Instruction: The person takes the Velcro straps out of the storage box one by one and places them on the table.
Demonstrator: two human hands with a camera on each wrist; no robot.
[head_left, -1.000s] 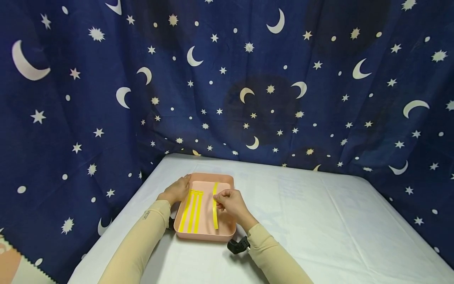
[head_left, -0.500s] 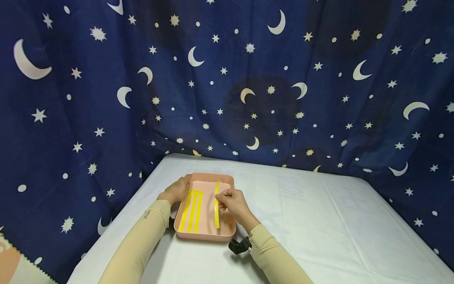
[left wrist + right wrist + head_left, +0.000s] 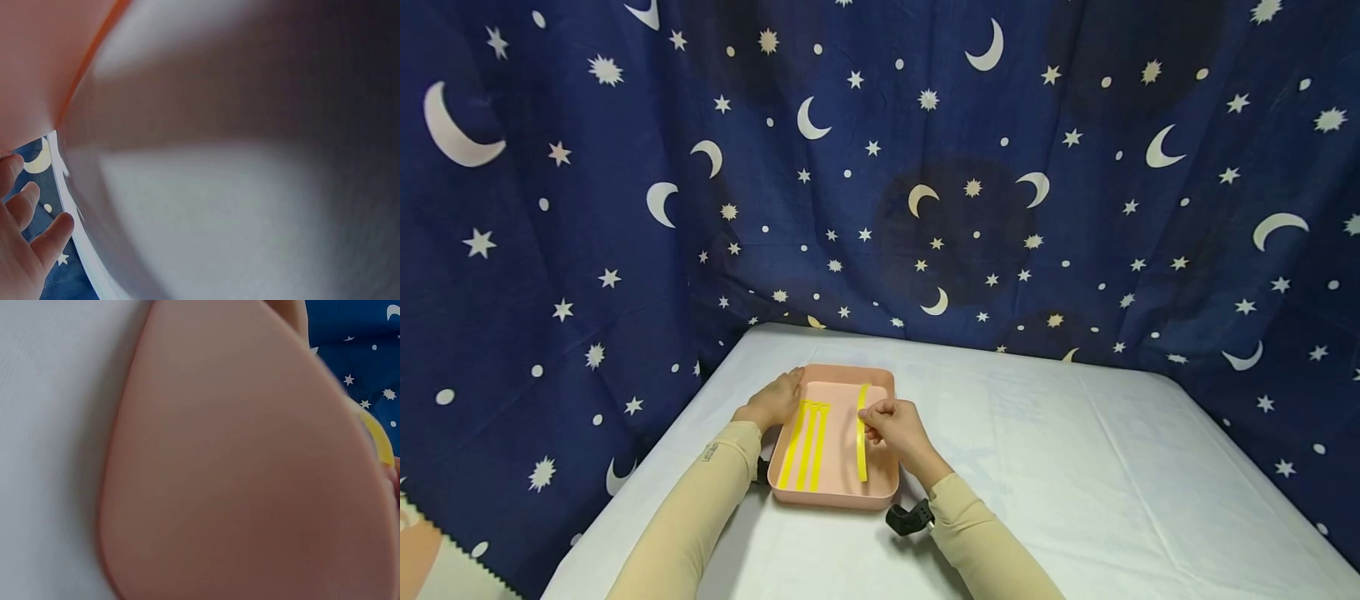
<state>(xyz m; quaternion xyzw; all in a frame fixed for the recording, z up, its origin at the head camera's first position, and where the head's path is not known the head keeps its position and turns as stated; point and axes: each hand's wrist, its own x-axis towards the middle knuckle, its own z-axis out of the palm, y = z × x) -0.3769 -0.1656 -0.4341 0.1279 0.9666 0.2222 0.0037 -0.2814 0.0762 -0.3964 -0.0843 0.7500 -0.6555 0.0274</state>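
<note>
A shallow pink tray (image 3: pixel 880 483) sits on the white table near its front left. Three yellow strips (image 3: pixel 806 444) lie side by side along the tray's left half. My right hand (image 3: pixel 887 421) pinches a fourth yellow strip (image 3: pixel 861 442) near its upper part, and the strip runs down over the tray's right half. My left hand (image 3: pixel 775 398) rests against the tray's far left rim with relaxed fingers. In the right wrist view the tray's outer wall (image 3: pixel 237 475) fills the picture, with a bit of the yellow strip (image 3: pixel 378 440) at the right edge. The left wrist view shows my fingers (image 3: pixel 25 237) beside blurred surfaces.
The white table (image 3: pixel 1075 483) stretches to the right and front of the tray. A dark blue curtain with moons and stars (image 3: pixel 925 167) hangs close behind and to the left. A black wrist camera (image 3: pixel 906 518) sits under my right forearm.
My right hand has shifted slightly to the right and away from me with the pinched strip, which now hangs a little further right in the tray. The left hand has stayed put.
</note>
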